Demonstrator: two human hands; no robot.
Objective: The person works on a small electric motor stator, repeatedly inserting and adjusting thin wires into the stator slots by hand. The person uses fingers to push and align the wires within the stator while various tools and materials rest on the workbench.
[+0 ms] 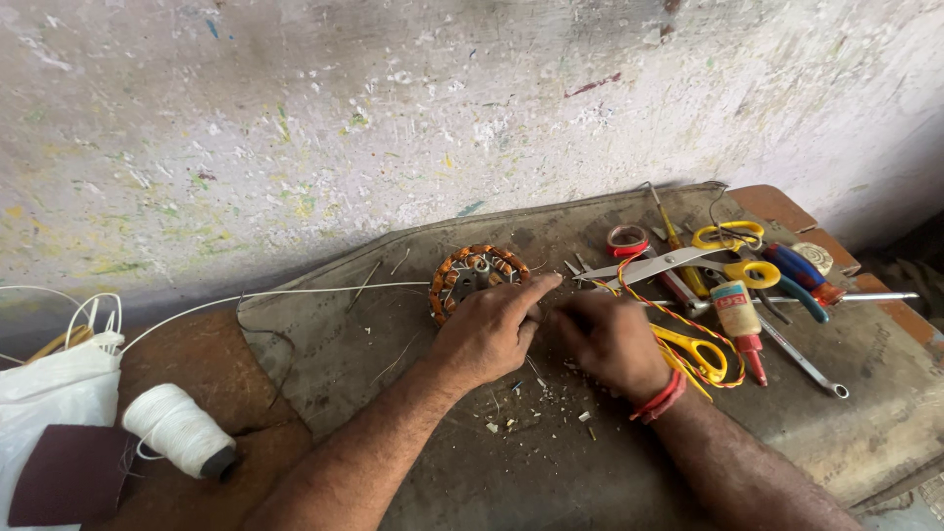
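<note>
A round motor stator (476,277) with orange-brown copper windings lies on a grey mat (413,334) against the wall. My left hand (487,332) rests just in front of it, index finger stretched toward my right hand, fingertips pinching something small that I cannot make out. Close beside it, my right hand (612,339), with a red thread band at the wrist, has its fingers curled and meeting the left fingertips. A thin white wire (295,293) runs from the stator off to the left.
Tools lie in a heap at the right: yellow-handled scissors (700,352), larger scissors (678,264), screwdrivers (801,275), a spanner (801,359), a glue bottle (739,320), a tape roll (627,239), twisted red-yellow wire (678,317). A white thread spool (177,429) and white bag (54,393) sit left.
</note>
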